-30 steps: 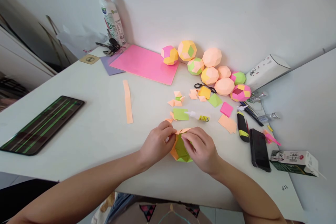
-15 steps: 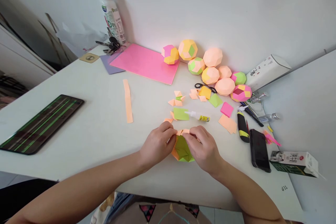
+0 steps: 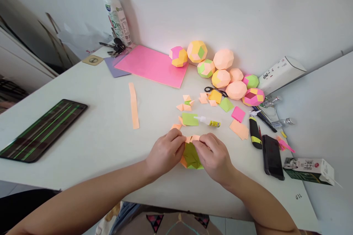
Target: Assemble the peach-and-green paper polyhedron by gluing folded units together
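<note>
Near the table's front edge, my left hand (image 3: 165, 152) and my right hand (image 3: 213, 156) both pinch a half-built paper ball (image 3: 191, 157) of green and orange facets. The fingertips of both hands meet at its peach-coloured top edge. Just beyond my hands lie a small glue tube (image 3: 209, 122), a green paper square (image 3: 189, 119) and several small peach and orange paper pieces (image 3: 186, 105). A long peach paper strip (image 3: 134, 105) lies to the left.
Several finished paper balls (image 3: 223, 75) sit against the wall, with scissors (image 3: 212, 90) before them. A pink sheet (image 3: 152, 65), bottle (image 3: 116, 14) and keys (image 3: 115, 47) stand at the back left. A tablet (image 3: 41, 129) lies left; a phone (image 3: 272, 156), marker (image 3: 255, 133) and carton (image 3: 309, 169) lie right.
My right hand has shifted slightly up along the ball's top edge, closer to my left fingertips. The ball has turned a little in my grip.
</note>
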{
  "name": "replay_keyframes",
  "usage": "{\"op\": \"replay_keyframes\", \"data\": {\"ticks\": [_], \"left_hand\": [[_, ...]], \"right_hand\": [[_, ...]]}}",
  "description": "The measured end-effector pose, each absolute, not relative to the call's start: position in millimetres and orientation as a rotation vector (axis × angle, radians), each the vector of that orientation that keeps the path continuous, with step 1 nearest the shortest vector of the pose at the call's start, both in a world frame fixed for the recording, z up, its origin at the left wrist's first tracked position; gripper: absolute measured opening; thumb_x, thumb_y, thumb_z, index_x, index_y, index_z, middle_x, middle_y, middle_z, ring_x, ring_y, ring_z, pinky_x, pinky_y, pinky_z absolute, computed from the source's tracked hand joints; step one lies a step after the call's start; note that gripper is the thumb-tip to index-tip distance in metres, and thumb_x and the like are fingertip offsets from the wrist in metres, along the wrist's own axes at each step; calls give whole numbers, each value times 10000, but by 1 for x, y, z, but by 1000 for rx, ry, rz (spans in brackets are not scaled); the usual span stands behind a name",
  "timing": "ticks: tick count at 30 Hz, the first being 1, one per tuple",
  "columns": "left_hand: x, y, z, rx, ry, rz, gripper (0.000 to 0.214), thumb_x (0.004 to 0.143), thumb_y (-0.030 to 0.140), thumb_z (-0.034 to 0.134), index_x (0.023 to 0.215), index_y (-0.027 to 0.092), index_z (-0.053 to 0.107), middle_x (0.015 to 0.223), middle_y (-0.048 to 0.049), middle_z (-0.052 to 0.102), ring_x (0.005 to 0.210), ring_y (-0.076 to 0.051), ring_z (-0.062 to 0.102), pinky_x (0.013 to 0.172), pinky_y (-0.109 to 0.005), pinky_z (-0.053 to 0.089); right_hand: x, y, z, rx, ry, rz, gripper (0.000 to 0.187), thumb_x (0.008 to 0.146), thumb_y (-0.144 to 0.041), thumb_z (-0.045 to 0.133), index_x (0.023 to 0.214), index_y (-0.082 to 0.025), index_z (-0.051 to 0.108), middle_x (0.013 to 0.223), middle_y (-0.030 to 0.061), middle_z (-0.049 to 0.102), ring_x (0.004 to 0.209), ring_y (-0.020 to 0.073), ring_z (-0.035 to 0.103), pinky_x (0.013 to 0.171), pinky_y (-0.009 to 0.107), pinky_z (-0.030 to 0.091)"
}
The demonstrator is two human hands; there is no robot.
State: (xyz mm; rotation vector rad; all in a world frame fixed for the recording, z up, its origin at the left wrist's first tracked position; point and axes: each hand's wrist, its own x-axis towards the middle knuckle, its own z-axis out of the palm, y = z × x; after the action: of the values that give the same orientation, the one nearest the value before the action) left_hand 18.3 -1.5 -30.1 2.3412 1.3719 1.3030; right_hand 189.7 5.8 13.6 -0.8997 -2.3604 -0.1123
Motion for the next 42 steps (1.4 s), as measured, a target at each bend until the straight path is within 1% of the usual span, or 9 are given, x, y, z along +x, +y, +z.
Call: {"op": "replay_keyframes", "data": {"ticks": [4, 10, 15, 22, 26, 32, 34, 39, 42], "left_hand": [[18, -3, -29, 2424, 1396, 1337, 173, 839, 36, 464, 785, 162, 570, 748, -47, 602, 619, -137, 611, 496, -217, 491], [17, -5, -29, 2535, 1415, 1342, 163, 842, 28, 467, 821, 157, 564, 738, -42, 603, 619, -146, 608, 500, -234, 506], [18, -6, -29, 2564, 1407, 1346, 160, 840, 18, 470, 839, 152, 558, 743, -46, 606, 625, -150, 611, 498, -238, 513], [18, -7, -29, 2583, 1410, 1347, 172, 849, 16, 450, 851, 162, 543, 750, -40, 600, 641, -144, 611, 512, -235, 524], [17, -7, -29, 2596, 1390, 1373, 157, 844, 14, 471, 886, 145, 547, 765, -53, 608, 648, -148, 612, 514, -240, 531], [17, -6, -30, 2606, 1389, 1429, 182, 817, -7, 502, 932, 124, 556, 789, -73, 625, 671, -163, 628, 531, -255, 545], [16, -5, -29, 2612, 1388, 1445, 194, 814, -7, 508, 953, 119, 557, 801, -79, 630, 685, -167, 634, 543, -260, 551], [15, -5, -28, 2666, 1338, 1437, 208, 813, -15, 487, 947, 131, 548, 828, -87, 647, 741, -177, 653, 590, -270, 570], [15, -5, -27, 2670, 1316, 1447, 215, 810, -19, 476, 937, 141, 542, 820, -82, 652, 756, -177, 661, 598, -267, 573]], "right_hand": [[189, 3, 15, -920, -2368, -129, 204, 842, 33, 495, 806, -140, 598, 688, 37, 527, 599, 136, 427, 487, 261, 392], [189, 1, 15, -916, -2371, -185, 175, 836, 33, 523, 851, -123, 601, 710, 44, 549, 605, 132, 430, 498, 251, 388], [190, 1, 13, -897, -2366, -205, 165, 817, 48, 552, 846, -108, 600, 688, 46, 545, 601, 133, 425, 491, 253, 372], [188, -1, 12, -897, -2392, -186, 212, 845, 25, 491, 763, -157, 565, 656, 18, 496, 578, 128, 384, 481, 259, 341], [188, -2, 15, -872, -2415, -183, 212, 854, 19, 474, 778, -161, 558, 665, 20, 494, 563, 127, 383, 488, 269, 354], [192, -1, 18, -752, -2479, -223, 167, 841, 31, 504, 887, -107, 586, 669, 36, 544, 572, 134, 453, 478, 281, 386], [193, 0, 19, -747, -2496, -193, 179, 844, 31, 497, 906, -108, 591, 676, 36, 562, 571, 134, 474, 487, 280, 410], [195, 1, 25, -770, -2457, -37, 205, 848, 28, 472, 883, -139, 585, 736, 58, 619, 660, 154, 573, 559, 281, 480], [196, 1, 30, -776, -2416, 132, 196, 845, 23, 488, 859, -156, 565, 724, 49, 620, 667, 150, 584, 567, 266, 484]]}}
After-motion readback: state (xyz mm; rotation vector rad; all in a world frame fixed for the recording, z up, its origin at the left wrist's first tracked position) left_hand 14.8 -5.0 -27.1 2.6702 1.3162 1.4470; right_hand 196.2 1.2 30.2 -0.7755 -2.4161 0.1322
